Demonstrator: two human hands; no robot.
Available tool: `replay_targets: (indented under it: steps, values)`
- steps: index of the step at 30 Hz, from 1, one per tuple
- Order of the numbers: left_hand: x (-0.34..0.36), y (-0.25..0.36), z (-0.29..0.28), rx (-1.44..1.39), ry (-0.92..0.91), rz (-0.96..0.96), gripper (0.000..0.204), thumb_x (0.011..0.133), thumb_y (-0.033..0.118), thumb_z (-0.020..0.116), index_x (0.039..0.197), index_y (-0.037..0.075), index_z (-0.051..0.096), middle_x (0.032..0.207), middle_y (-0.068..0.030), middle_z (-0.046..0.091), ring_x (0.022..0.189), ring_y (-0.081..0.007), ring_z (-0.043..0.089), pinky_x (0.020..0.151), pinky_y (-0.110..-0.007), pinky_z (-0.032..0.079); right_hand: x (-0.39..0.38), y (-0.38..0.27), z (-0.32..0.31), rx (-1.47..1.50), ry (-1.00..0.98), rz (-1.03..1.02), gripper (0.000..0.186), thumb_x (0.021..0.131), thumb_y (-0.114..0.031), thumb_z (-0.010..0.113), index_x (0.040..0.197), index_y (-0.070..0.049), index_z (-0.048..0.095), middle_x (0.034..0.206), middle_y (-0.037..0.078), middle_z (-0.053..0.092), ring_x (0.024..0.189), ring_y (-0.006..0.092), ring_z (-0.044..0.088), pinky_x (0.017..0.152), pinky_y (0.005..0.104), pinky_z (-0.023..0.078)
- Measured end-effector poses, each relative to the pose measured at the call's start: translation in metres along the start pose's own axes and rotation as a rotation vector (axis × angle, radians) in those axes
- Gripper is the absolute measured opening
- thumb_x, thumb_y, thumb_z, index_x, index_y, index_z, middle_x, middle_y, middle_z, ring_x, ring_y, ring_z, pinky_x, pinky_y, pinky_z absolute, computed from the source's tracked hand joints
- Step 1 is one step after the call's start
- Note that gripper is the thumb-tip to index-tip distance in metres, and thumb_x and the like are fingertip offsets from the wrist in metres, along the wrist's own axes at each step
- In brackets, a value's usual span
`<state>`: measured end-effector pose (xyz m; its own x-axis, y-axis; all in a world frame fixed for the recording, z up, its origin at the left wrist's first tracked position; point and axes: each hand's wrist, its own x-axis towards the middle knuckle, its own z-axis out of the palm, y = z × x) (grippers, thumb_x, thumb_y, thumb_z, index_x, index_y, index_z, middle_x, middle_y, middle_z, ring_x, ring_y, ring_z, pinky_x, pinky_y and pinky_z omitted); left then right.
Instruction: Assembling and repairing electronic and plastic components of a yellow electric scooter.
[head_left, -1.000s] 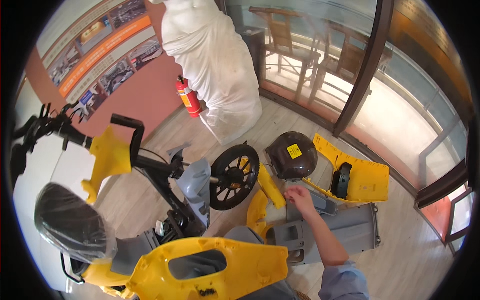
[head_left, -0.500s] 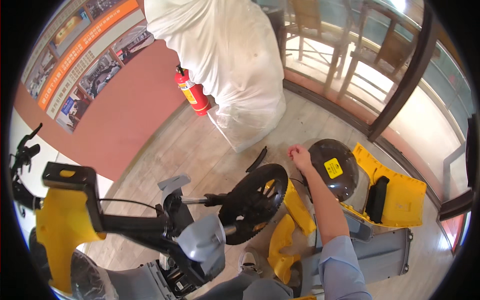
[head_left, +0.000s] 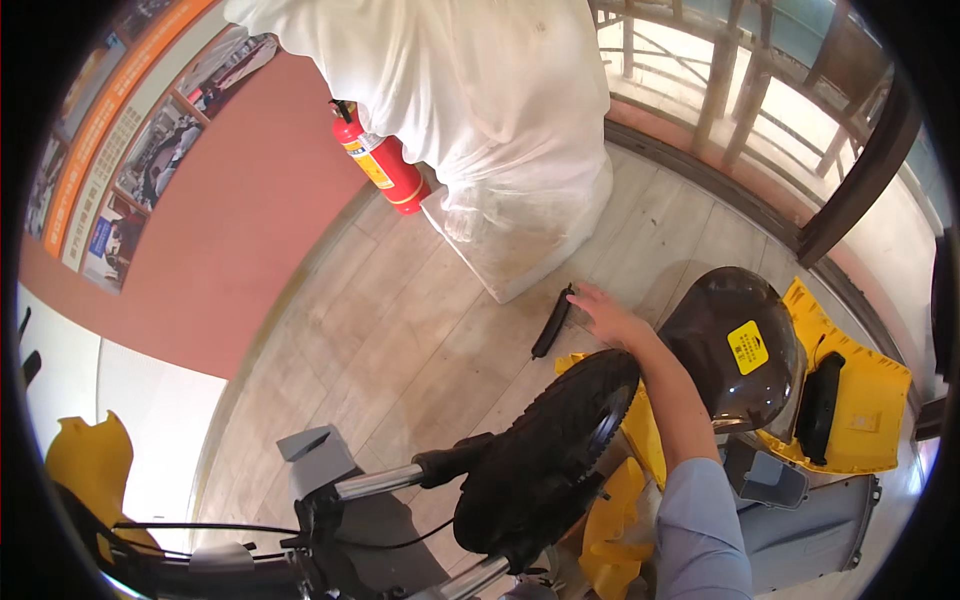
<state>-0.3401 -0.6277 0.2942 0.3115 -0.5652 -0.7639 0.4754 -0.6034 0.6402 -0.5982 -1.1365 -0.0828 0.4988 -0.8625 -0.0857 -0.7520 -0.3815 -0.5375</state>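
Observation:
My right hand (head_left: 598, 308) reaches from the lower right with its fingers apart, at the upper end of a narrow black curved part (head_left: 552, 322) on the wooden floor; I cannot tell if the fingertips touch it. My forearm passes between the front wheel (head_left: 545, 455) of the partly dismantled two-wheeler and a glossy dark-brown rounded box (head_left: 730, 320) with a yellow label. Behind the arm lie yellow plastic parts (head_left: 610, 520), partly hidden by wheel and arm. My left hand is out of view.
A white-wrapped bulky object (head_left: 510, 120) stands beside a red fire extinguisher (head_left: 380, 160) by the pink wall. On the right are a framed glass partition (head_left: 750, 90), a yellow panel (head_left: 865, 420) with a black piece (head_left: 820, 405), and grey panels (head_left: 800, 530). The two-wheeler's fork (head_left: 380, 485) fills the lower left.
The view has tilted and moved toward the wheel and floor. My right hand has reached forward from above the grey and yellow parts to the narrow black part, its curled fingers now spreading.

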Motion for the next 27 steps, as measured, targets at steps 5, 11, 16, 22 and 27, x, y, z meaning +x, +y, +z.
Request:
replay_targets:
  steps: [5, 11, 16, 22, 27]
  values:
    - [0.016, -0.004, 0.004, -0.015, 0.023, -0.024, 0.054, 0.081, 0.028, 0.061, 0.129, 0.005, 0.054, 0.118, -0.0156, 0.066, 0.097, -0.0317, 0.067, 0.079, -0.042, 0.055, 0.004, -0.007, -0.003, -0.477, -0.048, -0.191, 0.085, 0.081, -0.011, 0.065, 0.156, -0.022, 0.029, 0.163, -0.001, 0.027, 0.151, 0.0222, 0.022, 0.117, 0.0513, 0.029]
    - [0.026, -0.006, 0.015, -0.04, 0.021, -0.017, 0.055, 0.08, 0.027, 0.059, 0.13, 0.004, 0.054, 0.119, -0.0159, 0.066, 0.099, -0.0319, 0.066, 0.081, -0.042, 0.055, 0.009, -0.008, -0.004, -0.604, -0.106, -0.224, 0.077, 0.084, -0.02, 0.063, 0.154, -0.022, 0.033, 0.158, -0.003, 0.035, 0.149, 0.0201, 0.026, 0.116, 0.0511, 0.029]
    - [0.024, -0.012, 0.018, -0.068, 0.061, -0.047, 0.056, 0.079, 0.026, 0.057, 0.131, 0.004, 0.053, 0.12, -0.0161, 0.066, 0.101, -0.032, 0.066, 0.083, -0.042, 0.055, -0.011, 0.007, 0.022, -0.548, 0.077, -0.208, 0.039, 0.084, -0.029, 0.066, 0.119, -0.013, 0.06, 0.114, 0.006, 0.062, 0.117, 0.0243, 0.054, 0.095, 0.0461, 0.042]
    - [0.004, -0.018, 0.019, -0.109, 0.09, -0.074, 0.057, 0.079, 0.024, 0.055, 0.132, 0.003, 0.053, 0.121, -0.0163, 0.065, 0.103, -0.0321, 0.066, 0.085, -0.042, 0.055, -0.031, 0.021, 0.05, -0.34, 0.16, 0.13, 0.03, 0.09, -0.028, 0.063, 0.112, -0.008, 0.059, 0.11, 0.014, 0.062, 0.106, 0.0351, 0.06, 0.086, 0.0475, 0.048]
    - [-0.04, -0.039, 0.002, -0.18, 0.1, -0.039, 0.058, 0.078, 0.023, 0.053, 0.132, 0.003, 0.052, 0.121, -0.0165, 0.065, 0.105, -0.0322, 0.066, 0.087, -0.042, 0.055, -0.045, -0.013, -0.004, 0.277, 0.7, 0.61, 0.039, 0.095, -0.036, 0.058, 0.107, 0.001, 0.055, 0.097, 0.029, 0.064, 0.096, 0.0488, 0.062, 0.08, 0.0541, 0.048]
